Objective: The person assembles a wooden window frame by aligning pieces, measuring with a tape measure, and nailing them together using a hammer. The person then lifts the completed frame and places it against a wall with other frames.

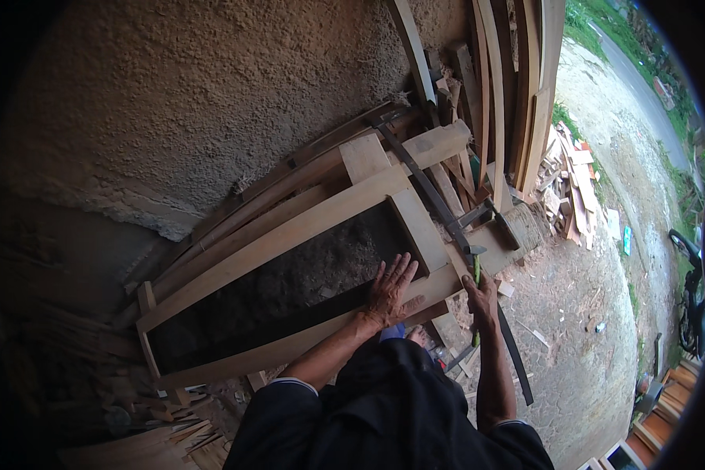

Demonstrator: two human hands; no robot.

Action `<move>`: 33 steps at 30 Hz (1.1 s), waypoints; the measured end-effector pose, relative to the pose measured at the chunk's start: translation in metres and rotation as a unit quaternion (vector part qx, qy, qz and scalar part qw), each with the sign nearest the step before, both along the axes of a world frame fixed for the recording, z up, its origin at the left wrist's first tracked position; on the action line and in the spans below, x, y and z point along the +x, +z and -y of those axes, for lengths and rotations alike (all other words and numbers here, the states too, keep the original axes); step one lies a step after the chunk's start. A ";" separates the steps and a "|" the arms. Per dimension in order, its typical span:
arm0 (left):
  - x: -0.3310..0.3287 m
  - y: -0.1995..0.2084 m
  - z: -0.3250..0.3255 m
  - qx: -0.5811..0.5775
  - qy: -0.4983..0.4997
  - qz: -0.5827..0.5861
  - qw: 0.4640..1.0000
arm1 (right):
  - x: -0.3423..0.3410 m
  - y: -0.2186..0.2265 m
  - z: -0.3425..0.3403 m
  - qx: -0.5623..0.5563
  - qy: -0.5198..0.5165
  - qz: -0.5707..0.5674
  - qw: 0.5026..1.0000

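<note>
A rectangular wooden frame [266,253] lies across supports in front of me. Its long rails run from lower left to upper right. My left hand [392,294] rests with fingers spread on the near rail, close to the frame's right end. My right hand [482,298], just off that end, is closed around the green handle of a hammer [476,270]. The hammer's metal head points up, beside the dark bar clamp [431,192]. This long clamp crosses the frame's right end, and its bar runs on past my right wrist.
Long boards [529,102] lean upright at the far right. A pile of wood offcuts [576,184] lies on the concrete ground [572,313]. The rough wall [211,86] rises behind the frame. A motorcycle [689,298] stands at the right edge, and scrap wood litters the lower left.
</note>
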State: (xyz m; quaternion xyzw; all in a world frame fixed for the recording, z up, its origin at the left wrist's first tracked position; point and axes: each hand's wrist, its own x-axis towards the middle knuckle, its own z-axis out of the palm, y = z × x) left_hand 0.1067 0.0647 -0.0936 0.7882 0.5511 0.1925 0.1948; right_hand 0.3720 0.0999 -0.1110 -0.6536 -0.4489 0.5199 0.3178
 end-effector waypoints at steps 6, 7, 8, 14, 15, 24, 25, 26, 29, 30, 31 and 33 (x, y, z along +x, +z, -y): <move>-0.100 0.006 -0.054 0.101 0.186 0.003 0.977 | -0.003 -0.003 0.033 0.034 -0.003 -0.031 0.999; -0.112 0.008 -0.057 0.105 0.213 -0.017 0.971 | -0.004 -0.008 0.037 0.020 -0.032 -0.038 0.999; -0.121 0.010 -0.062 0.110 0.230 -0.040 0.966 | -0.003 -0.013 0.039 0.034 -0.037 -0.015 0.999; -0.080 0.012 -0.035 0.081 0.062 -0.051 0.993 | 0.028 -0.019 0.018 0.180 -0.044 0.251 0.950; -0.062 0.009 -0.027 0.059 0.000 -0.046 0.997 | 0.038 -0.015 0.011 0.145 -0.032 0.253 0.956; 0.030 0.002 0.002 -0.028 -0.048 -0.124 0.991 | 0.093 -0.021 -0.039 0.158 0.096 0.383 0.905; 0.031 0.002 0.001 -0.032 -0.040 -0.118 0.992 | 0.095 -0.025 -0.041 0.186 0.104 0.371 0.904; 0.030 0.003 0.001 -0.032 -0.052 -0.113 0.992 | 0.096 -0.029 -0.043 0.182 0.125 0.385 0.896; 0.030 0.003 0.001 -0.021 -0.068 -0.126 0.989 | 0.092 -0.036 -0.051 0.137 0.197 0.401 0.884; 0.030 0.003 0.000 -0.018 -0.072 -0.137 0.988 | 0.090 -0.037 -0.053 0.150 0.191 0.406 0.881; 0.031 0.002 0.001 -0.016 -0.077 -0.148 0.986 | 0.087 -0.038 -0.055 0.164 0.180 0.411 0.878; 0.032 0.001 0.001 -0.010 -0.071 -0.135 0.988 | 0.081 -0.039 -0.057 0.151 0.166 0.451 0.864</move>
